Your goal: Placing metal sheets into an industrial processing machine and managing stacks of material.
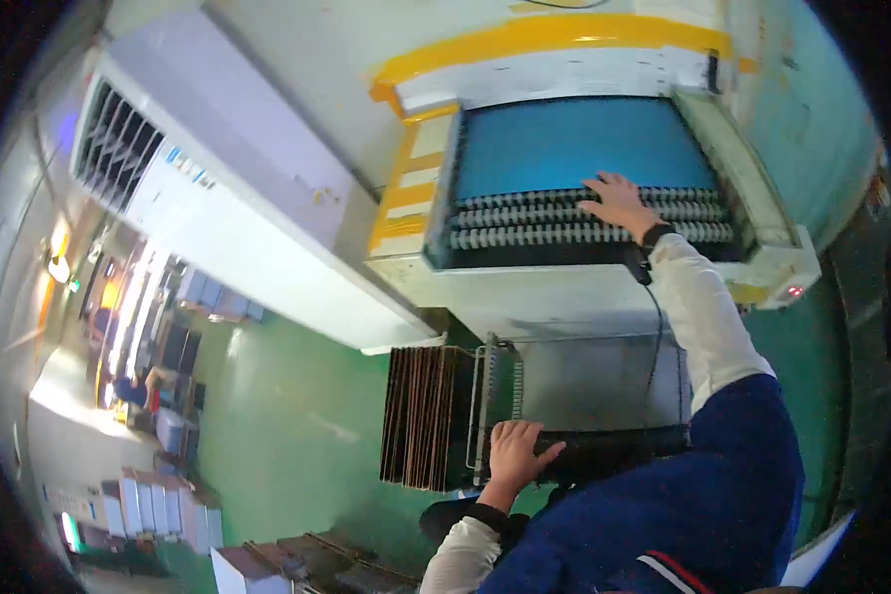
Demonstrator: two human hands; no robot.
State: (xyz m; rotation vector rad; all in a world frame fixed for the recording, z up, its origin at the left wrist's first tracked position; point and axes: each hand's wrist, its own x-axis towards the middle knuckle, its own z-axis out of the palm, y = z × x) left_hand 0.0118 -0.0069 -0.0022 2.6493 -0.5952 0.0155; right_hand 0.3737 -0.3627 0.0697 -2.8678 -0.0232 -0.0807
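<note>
My right hand reaches out over the rows of grey wheeled rollers at the near end of a machine, its fingers spread. The fingertips are at the near edge of a flat blue panel lying behind the rollers; whether they touch it I cannot tell. A dark band with a cord is around that wrist. Lower down, my left hand is open with the thumb out, beside a wire-frame rack. To its left stands a row of thin upright brown-edged boards.
The white machine body has yellow tape around its opening. A tall white cabinet with a grille leans across the left of the view. Stacked boards are at the bottom. Another person is far left, beyond the green floor.
</note>
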